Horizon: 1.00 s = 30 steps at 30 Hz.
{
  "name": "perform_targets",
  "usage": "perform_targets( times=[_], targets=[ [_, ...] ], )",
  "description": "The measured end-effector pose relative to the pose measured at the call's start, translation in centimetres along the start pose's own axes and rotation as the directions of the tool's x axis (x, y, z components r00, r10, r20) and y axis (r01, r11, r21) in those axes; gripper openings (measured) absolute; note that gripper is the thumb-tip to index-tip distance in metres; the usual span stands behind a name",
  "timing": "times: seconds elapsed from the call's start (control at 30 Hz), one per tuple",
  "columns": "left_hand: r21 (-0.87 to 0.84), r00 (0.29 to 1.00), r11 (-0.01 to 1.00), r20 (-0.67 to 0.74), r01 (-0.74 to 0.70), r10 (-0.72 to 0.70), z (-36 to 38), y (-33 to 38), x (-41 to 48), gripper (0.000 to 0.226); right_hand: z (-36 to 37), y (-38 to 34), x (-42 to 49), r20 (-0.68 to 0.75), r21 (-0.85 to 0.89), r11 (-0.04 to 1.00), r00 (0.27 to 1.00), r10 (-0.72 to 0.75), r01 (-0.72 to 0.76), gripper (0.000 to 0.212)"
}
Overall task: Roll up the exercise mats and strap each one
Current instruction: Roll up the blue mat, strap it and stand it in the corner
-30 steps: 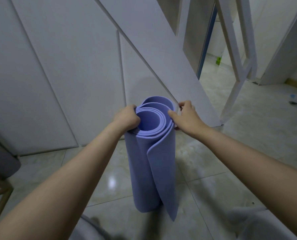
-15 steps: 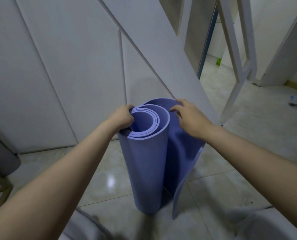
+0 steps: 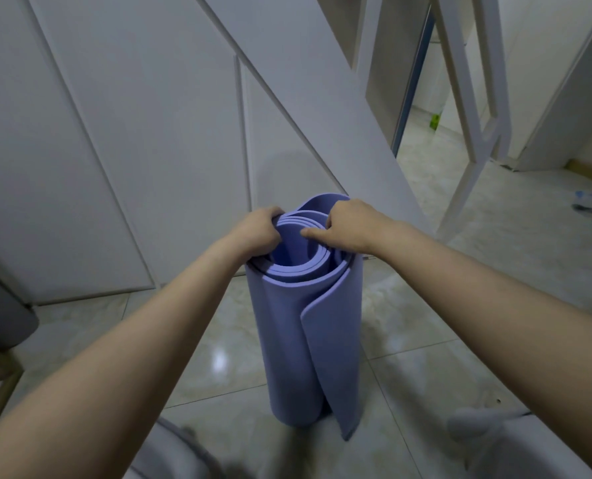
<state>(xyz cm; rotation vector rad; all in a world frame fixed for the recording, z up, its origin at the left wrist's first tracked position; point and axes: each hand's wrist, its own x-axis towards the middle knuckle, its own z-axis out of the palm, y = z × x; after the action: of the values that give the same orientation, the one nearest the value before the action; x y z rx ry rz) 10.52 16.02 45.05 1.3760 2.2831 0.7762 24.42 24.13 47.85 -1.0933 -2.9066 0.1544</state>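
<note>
- Exercise mat (image 3: 287, 340): lavender foam sheet with a matte, smooth face, rolled into a loose cylinder. It stands upright on one end on the floor (image 3: 460, 323), just in front of the wall panels (image 3: 149, 133).
- Top end of the roll: the spiral of layers is visible, with an open hollow core. There are gaps between the outer wraps, so the roll is not tight.
- Outer flap: the free edge runs down the front-right of the roll in a soft curve. Its lower corner reaches the floor, slightly away from the roll's base.
- Left hand (image 3: 256, 233): grips the left rim of the roll, fingers curled over the edge into the layers, knuckles up. The forearm is extended and bare.
- Right hand (image 3: 349, 224): grips the far-right rim, fingers hooked over the outer wraps. The thumb (image 3: 308, 232) points left and lies across the inner layers.
- The hands are close together on opposite sides of the core, not touching each other.
- Floor: glossy pale stone-look tiles with thin grout lines, showing a light reflection.
- Wall panels: flat, white, matte, with narrow seams.
</note>
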Motion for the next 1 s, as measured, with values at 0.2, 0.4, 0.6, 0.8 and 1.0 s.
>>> perform_targets(
  times=[0.2,0.4,0.6,0.8,1.0],
  targets=[
    [-0.343,0.998,0.939,-0.055,0.006,-0.027,0.4,0.4,-1.2,0.014,-0.6,-0.3,-0.4,-0.019,-0.037,0.997,0.997,0.074,-0.075,0.034],
    [-0.558,0.967,0.801,0.009,0.216,-0.254,1.0,-0.7,-2.1,0.020,-0.1,0.4,-0.3,-0.025,-0.057,0.991,0.992,0.121,-0.122,0.030],
    [-0.450,0.962,0.853,0.186,0.265,-0.201,-0.2,-1.2,-4.4,0.026,0.3,1.1,0.3,-0.040,-0.082,0.987,0.990,0.139,-0.141,0.018],
    [-0.202,0.968,0.948,0.000,0.245,-0.250,-2.0,-3.2,-2.5,0.049,0.1,1.3,0.1,-0.012,-0.082,0.987,0.991,0.135,-0.135,0.021],
    [-0.122,0.974,0.973,-0.088,0.198,-0.209,-3.0,-3.4,-0.2,0.042,0.1,-0.3,-0.5,0.070,-0.059,0.997,0.996,0.056,-0.052,0.025]
  ],
)
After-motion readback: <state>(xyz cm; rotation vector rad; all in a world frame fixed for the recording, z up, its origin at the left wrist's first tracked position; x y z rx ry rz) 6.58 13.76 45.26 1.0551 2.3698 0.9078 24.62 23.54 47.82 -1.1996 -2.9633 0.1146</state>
